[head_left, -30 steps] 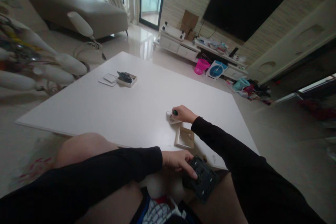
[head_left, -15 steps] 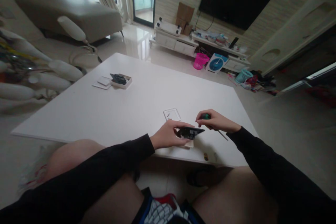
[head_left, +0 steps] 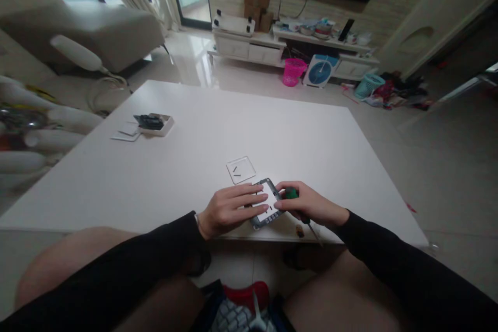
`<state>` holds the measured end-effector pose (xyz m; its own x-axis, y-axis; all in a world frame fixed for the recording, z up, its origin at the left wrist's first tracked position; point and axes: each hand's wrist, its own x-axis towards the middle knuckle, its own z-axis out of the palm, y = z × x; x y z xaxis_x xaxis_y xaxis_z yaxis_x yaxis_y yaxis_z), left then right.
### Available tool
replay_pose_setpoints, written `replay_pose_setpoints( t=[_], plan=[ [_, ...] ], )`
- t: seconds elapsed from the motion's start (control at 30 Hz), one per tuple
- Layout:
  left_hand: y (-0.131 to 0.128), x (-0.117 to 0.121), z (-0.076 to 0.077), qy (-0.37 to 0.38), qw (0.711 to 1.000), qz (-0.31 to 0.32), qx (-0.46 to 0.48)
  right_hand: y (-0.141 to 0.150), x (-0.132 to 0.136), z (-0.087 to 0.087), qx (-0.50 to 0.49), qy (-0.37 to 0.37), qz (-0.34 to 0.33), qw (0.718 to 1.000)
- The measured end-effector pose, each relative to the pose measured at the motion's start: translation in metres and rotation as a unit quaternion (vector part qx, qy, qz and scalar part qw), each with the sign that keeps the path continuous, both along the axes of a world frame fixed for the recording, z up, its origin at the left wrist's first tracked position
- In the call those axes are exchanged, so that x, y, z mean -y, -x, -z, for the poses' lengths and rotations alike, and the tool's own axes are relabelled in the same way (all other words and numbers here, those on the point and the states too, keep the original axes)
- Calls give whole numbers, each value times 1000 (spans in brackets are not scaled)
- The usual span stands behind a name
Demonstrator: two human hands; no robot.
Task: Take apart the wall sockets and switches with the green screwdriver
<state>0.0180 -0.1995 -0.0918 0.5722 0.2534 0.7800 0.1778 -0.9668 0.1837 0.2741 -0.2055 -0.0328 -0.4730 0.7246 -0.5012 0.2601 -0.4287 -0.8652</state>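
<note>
My left hand [head_left: 229,208] lies with fingers stretched flat on a wall switch module [head_left: 266,204], a grey frame with a white face, pressing it on the white table [head_left: 187,166] near the front edge. My right hand [head_left: 311,205] is closed round a green-handled screwdriver [head_left: 299,206], whose shaft points down past the table edge, and its fingers touch the module's right side. Just behind the module a clear square plate [head_left: 241,169] holds two small screws.
A small tray with a dark switch part [head_left: 152,123] and white plates [head_left: 126,132] sits at the table's far left. A small brown piece [head_left: 299,230] lies by the front edge. A sofa, TV stand, pink basket [head_left: 293,71] and fan [head_left: 320,70] stand beyond.
My left hand brought the dark module up from my lap, turned it white face up and laid it flat on the table. My right hand with the screwdriver moved back beside it.
</note>
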Motion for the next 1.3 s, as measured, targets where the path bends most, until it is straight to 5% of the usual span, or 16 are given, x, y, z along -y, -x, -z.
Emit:
replay_pose_setpoints(
  t=[0.2,0.43,0.67,0.97,1.3],
  plan=[
    [1,-3,0,113,992,-51,-18,-7,-1,-10,43,-35,42,998],
    [10,-16,14,337,928,-154,-40,-14,-18,5,157,-153,82,972],
    [20,-35,19,346,900,-233,-127,-4,-17,30,257,-288,29,922],
    [21,-60,56,382,867,-287,-140,8,-6,36,286,-308,-23,907],
    [23,-65,68,340,882,-282,-167,8,-5,41,296,-319,-27,900]
  ],
)
